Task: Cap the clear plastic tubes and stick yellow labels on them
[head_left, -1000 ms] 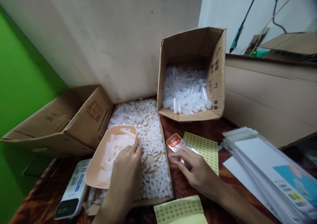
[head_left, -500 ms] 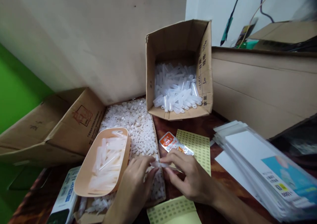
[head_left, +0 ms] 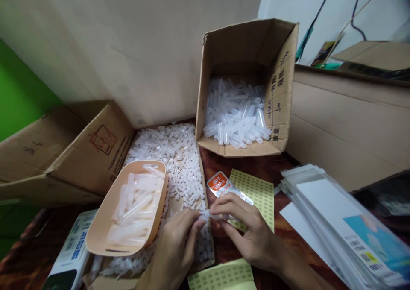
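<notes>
My left hand [head_left: 174, 247] and my right hand [head_left: 246, 230] meet over the right edge of a flat cardboard tray [head_left: 205, 196] filled with small white plastic caps [head_left: 174, 157]. Both pinch a small clear plastic tube [head_left: 213, 215] between their fingertips, the left at its left end, the right along its body. A peach plastic scoop tray [head_left: 99, 232] holding several clear tubes rests on the caps, left of my left hand. An orange-and-clear packet [head_left: 219, 183] lies just beyond my right hand.
An open carton [head_left: 283, 89] of clear tubes lies on its side at the back. An empty carton [head_left: 64, 149] is at left. Yellow sticker sheets [head_left: 256, 187] and a second sheet [head_left: 224, 275] lie on the table. Stacked printed cards [head_left: 339, 213] are at right, a boxed device [head_left: 68, 256] at bottom left.
My left hand left the peach tray and moved right; my right hand came in from the packet. Both closed on a small clear tube and now hold it between them.
</notes>
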Available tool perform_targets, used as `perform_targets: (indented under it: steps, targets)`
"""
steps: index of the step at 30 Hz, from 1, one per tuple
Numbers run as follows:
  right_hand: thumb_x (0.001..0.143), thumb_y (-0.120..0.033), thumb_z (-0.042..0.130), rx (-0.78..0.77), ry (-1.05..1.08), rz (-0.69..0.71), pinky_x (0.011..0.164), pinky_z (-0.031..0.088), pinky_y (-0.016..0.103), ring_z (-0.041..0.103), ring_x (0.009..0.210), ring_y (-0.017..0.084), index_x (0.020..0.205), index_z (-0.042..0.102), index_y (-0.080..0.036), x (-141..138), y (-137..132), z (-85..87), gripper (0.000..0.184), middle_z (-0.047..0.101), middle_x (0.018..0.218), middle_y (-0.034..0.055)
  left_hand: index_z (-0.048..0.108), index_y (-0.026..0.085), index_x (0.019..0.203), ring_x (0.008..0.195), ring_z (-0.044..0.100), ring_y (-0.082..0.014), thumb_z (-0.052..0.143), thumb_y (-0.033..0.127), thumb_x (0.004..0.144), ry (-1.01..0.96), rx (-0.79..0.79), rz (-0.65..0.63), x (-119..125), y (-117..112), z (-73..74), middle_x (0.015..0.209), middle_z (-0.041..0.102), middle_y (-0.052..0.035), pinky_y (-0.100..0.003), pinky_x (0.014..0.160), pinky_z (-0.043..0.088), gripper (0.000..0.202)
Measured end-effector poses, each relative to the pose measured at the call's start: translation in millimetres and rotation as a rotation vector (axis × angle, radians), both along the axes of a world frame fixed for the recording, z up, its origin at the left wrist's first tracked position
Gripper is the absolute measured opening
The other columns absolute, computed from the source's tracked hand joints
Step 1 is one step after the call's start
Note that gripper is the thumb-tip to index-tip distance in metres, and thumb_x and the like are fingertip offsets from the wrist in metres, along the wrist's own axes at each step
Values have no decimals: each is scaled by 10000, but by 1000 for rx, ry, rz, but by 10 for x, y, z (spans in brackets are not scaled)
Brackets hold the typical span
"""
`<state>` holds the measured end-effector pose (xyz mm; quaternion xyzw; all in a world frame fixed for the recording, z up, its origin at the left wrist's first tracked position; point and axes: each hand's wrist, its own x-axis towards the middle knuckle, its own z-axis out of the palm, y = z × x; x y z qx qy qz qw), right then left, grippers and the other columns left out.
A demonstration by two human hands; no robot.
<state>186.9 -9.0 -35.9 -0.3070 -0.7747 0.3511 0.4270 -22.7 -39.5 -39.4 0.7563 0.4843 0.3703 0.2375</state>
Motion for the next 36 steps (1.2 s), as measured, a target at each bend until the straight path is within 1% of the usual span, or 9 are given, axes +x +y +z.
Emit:
perform_targets:
  steps: [4,10,14,18,22,25,29,33,36]
  targets:
    - [926,-43,546,-22,19,-37,873,546,359,660,1013,227,1143,675,-254,-1,10,6,329,670,1072,80,640,199,877,666,646,-157,407,236,1048,18,-19,94,-4,-2,5,726,672,-13,-229,609,453,292]
    - [938,-84,581,-50,19,50,868,556,369,686,974,231,1124,680,-244,-14,-12,21,265,723,1032,76,589,200,691,565,585,-153,353,278,1064,74,12,38,11,-4,74,603,618,-10,-248,552,396,448]
    - [960,-240,639,-228,2,1,726,562,290,697,861,212,1064,686,-234,-33,-78,0,114,728,960,62,549,204,593,467,541,-130,347,269,1071,50,47,22,7,-1,97,505,579,11,-250,508,358,523]
    - [1003,-398,587,-448,54,-30,523,472,221,641,654,155,1029,668,-227,-61,-106,-30,190,686,816,24,644,190,851,686,655,-162,498,296,1035,-16,94,0,-10,4,97,751,701,-27,-240,641,470,258]
    - [990,-426,614,-398,71,-92,617,474,232,622,704,150,1009,684,-235,-65,-91,-31,205,672,845,16,606,205,1147,909,674,-175,545,298,1019,-106,129,-18,-15,-1,90,1025,715,-62,-246,795,515,169]
    - [988,-372,628,-329,53,-107,710,488,238,642,785,157,1024,684,-251,-57,-87,-29,138,678,890,11,628,197,1005,732,623,-174,463,435,1038,-102,34,52,-10,-1,110,847,683,-37,-254,640,473,291]
    - [981,-318,629,-257,11,-78,735,497,240,658,825,170,1031,676,-240,-55,-91,-28,104,695,915,20,534,207,663,585,537,-155,396,312,1065,-34,-7,63,5,5,137,596,577,14,-269,596,392,438]
    - [996,-335,606,-261,-5,-91,673,480,227,640,721,149,1009,688,-238,-51,-75,-33,127,691,828,-2,635,219,984,821,631,-169,546,195,996,-56,59,11,-4,6,110,891,717,0,-265,763,453,93]
    - [991,-321,617,-241,4,-106,663,469,221,632,707,139,1025,687,-247,-43,-64,-56,108,686,828,-10,622,226,1116,832,625,-175,594,234,980,-63,61,30,-34,13,87,987,723,-13,-273,759,463,140]
